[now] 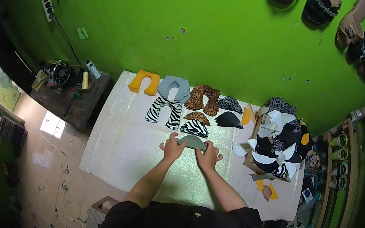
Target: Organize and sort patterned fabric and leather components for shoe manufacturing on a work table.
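Observation:
A grey-green half-moon piece of shoe material (192, 141) lies at the middle of the white tabletop (111, 150). My left hand (172, 146) grips its left end with thumb and fingers, and my right hand (208, 156) grips the right end. Just beyond it sit a zebra-print half-moon piece (195, 127) and a leopard-print one (197, 117). Black half-moon pieces (229, 119) lie to the right of these. Behind are U-shaped pieces: yellow (136, 83), grey-blue (180, 96), leopard-print (195, 102) and zebra-print (154, 110).
A box heaped with offcuts (277, 142) occupies the table's right side, with yellow scraps (274, 192) in front. Sandals (351, 26) hang on the green wall. A small dark table (79, 113) holds thread spools (93, 69) at left. A shoe rack (330, 183) stands at right.

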`<state>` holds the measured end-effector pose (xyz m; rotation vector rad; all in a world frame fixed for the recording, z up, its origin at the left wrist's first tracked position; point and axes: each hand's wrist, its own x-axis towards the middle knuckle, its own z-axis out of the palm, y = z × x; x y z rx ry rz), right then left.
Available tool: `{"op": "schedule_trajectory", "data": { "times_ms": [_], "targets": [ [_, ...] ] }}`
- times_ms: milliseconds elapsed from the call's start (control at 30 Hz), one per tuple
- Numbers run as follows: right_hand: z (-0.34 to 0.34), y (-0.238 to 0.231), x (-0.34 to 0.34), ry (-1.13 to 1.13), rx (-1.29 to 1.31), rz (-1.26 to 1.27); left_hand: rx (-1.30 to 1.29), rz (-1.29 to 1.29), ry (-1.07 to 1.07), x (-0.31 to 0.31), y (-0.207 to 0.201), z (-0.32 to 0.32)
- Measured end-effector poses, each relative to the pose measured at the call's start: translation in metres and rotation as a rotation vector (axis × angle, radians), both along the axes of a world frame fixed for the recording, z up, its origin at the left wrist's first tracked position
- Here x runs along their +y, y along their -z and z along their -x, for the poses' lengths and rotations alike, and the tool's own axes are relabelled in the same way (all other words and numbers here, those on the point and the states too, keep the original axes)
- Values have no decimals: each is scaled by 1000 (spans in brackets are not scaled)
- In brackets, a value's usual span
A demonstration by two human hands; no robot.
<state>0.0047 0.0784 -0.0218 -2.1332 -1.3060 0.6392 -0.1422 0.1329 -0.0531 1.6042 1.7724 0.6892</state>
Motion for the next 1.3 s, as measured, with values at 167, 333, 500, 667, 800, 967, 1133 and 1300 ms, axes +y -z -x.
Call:
{"op": "schedule_trajectory", "data": {
  "times_ms": [167, 333, 500, 667, 800, 967, 1133, 1300],
  "targets": [
    [4, -5, -12, -296, -405, -170, 59, -30, -61, -7, -7, -4],
    [1, -23, -16, -279, -393, -130, 104, -265, 25, -17, -28, -14],
    [-6, -40, -49, -211, -239, -183, 32, -430, 70, -30, -37, -21],
    [-40, -41, -92, -100, -196, -241, -77, -447, 66, -63, -37, -40],
    [-67, -50, -126, -48, -186, -323, -98, -419, 171, -96, -30, -62],
    [-113, -58, -167, 52, -209, -392, -217, -333, 214, -143, -33, -109],
    [-188, -58, -205, 408, -307, -415, -233, -321, 355, -182, -33, -144],
    [-283, -40, -214, 879, -61, -304, -216, -403, 533, -210, -37, -165]
  ]
}}
